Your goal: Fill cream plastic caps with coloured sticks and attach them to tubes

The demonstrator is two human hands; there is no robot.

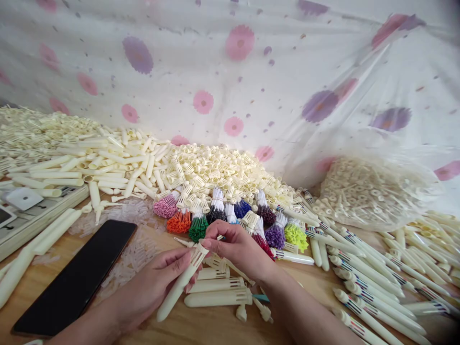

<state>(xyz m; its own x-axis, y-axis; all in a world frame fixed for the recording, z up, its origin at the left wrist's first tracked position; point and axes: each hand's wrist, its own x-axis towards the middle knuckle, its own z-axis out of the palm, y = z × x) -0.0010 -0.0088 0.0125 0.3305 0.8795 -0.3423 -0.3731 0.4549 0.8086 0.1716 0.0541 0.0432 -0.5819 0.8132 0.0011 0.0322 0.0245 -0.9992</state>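
A cream pen barrel (178, 288) with a slotted upper section lies tilted between my hands. My left hand (163, 270) is closed around its middle, thumb on top. At the slotted end, the thumb and fingers of my right hand (230, 247) pinch the barrel's tip; whether they also hold a small part there is hidden. Just beyond my hands stand bundles of coloured refills, among them an orange bundle (178, 221) and a green bundle (199, 227). Beneath my right hand, several slotted barrels (217, 298) lie on the wooden table, with small cream plugs (241, 312) beside them.
A black phone (77, 278) lies at left, by scattered clear plastic pieces (134, 247). Heaps of slotted collars (223, 165) and barrels (108, 158) line the back. Pens with coloured sliders (373, 287) lie at right, before a clear bag of parts (377, 191).
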